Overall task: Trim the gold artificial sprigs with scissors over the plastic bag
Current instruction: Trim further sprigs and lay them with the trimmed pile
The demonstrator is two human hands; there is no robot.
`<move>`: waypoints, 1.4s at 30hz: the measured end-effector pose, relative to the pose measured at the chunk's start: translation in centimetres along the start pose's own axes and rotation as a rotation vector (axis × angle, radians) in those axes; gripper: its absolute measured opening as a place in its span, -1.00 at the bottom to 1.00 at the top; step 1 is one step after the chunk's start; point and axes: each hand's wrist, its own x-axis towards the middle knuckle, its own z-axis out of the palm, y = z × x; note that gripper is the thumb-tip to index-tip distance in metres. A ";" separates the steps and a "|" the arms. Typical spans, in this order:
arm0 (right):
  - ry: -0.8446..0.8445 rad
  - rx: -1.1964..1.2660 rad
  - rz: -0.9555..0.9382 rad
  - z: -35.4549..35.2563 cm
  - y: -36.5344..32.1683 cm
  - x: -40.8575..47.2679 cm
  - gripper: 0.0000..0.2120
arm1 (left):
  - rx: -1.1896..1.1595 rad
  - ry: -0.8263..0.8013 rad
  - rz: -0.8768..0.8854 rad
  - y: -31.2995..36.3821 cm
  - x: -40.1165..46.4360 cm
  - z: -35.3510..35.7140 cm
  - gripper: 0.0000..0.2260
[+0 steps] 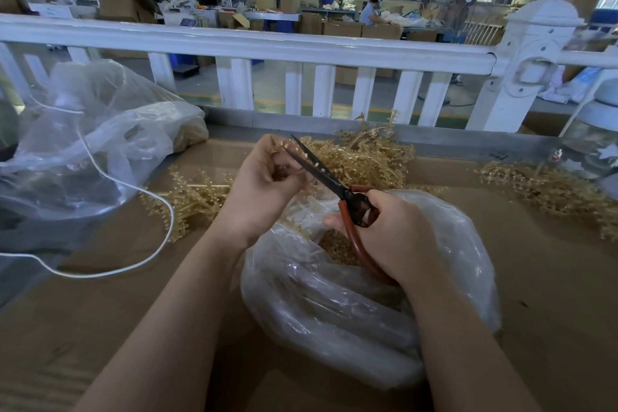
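Right hand curled round the red-brown looped handles of the dark-bladed scissors, thumb on the near side, above the open mouth of the clear crumpled plastic bag. Blades nearly together, pointing up and left toward the left hand; a few pale bits on the blade edge.

Left hand raised just left of the blade tips, fingers folded in, pinching one thin gold plastic sprig; small gold tips poking out above the knuckles, right against the blades. Stem below the fist mostly hidden, possibly trailing toward the bag mouth.

Inside the bag: heap of gold trimmings just under the scissor handles. Bag resting on the brown cardboard-covered bench, directly beneath both hands.

Loose heap of gold artificial sprigs behind the hands near the far bench edge. Smaller spread of flat gold sprigs left of the left wrist. Further scatter at far right.

Larger clear plastic sack at far left, slumped, with white cord looping from it across the bench.

White railing fence along the back edge; workshop floor with cardboard boxes, a standing fan and a seated person beyond.
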 end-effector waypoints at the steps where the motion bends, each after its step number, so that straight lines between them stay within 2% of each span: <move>1: -0.001 -0.002 0.005 0.0 0.0 0.0 -0.52 | -0.008 0.001 -0.001 0.0 0.0 0.0 -0.82; 9: 0.030 -0.061 -0.017 -0.2 -0.2 0.0 -0.55 | -0.003 -0.051 -0.030 -0.1 0.0 0.0 -0.72; 15: 0.031 -0.050 -0.014 -0.3 -0.3 -0.1 -0.54 | -0.021 -0.067 -0.027 0.2 -0.1 0.0 -0.73; 22: 0.035 -0.040 0.006 -0.1 -0.2 -0.1 -0.26 | -0.094 -0.096 -0.069 0.3 -0.2 -0.1 -0.82; 36: 0.020 -0.081 -0.022 -0.4 -0.3 -0.2 -0.58 | -0.133 -0.037 -0.120 0.1 0.0 -1.2 -0.94; 42: 0.044 -0.155 -0.045 -0.6 -0.3 -0.2 -0.46 | -0.123 -0.051 -0.125 0.1 0.1 -1.4 -0.85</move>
